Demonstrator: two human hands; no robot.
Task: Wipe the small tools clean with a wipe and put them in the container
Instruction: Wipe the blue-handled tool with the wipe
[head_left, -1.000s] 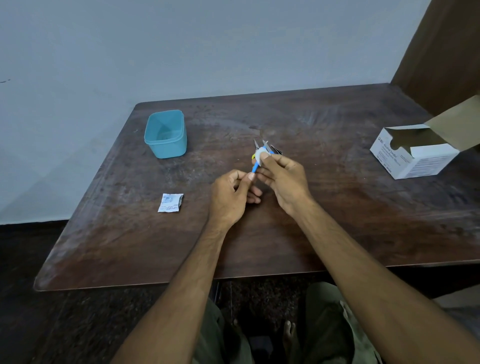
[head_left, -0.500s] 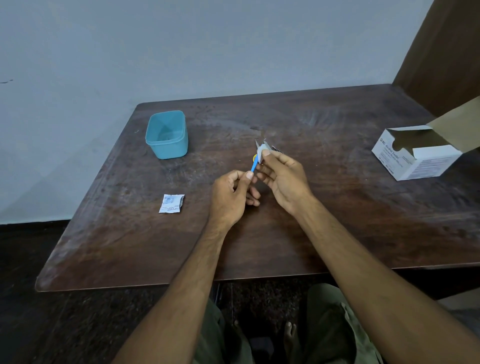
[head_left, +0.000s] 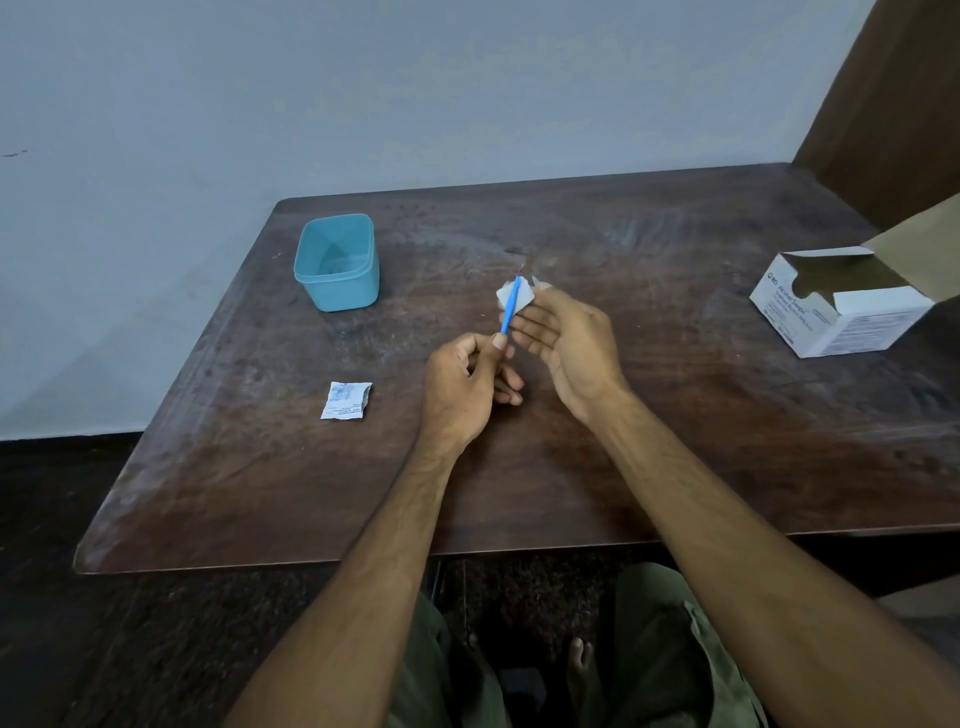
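Observation:
My left hand (head_left: 467, 384) pinches the lower end of a thin blue tool (head_left: 510, 307) with a fine metal tip, held upright and slightly tilted above the table's middle. My right hand (head_left: 563, 343) is beside it, fingers nearly straight, with a small white wipe (head_left: 522, 297) lying on its fingertips behind the tool's upper part. The tool rests against the wipe. A teal square container (head_left: 337, 262) stands at the table's far left, well apart from both hands; something small lies inside it.
A torn white wipe sachet (head_left: 346, 400) lies on the dark wooden table (head_left: 675, 441) left of my left hand. An open white carton of alcohol swabs (head_left: 841, 306) sits at the right edge. A pale wall runs behind; my knees show below the front edge.
My right hand has unfolded from around the tool: its fingers straightened and the wipe now lies flat, showing more of the blue shaft. The left hand kept its pinch.

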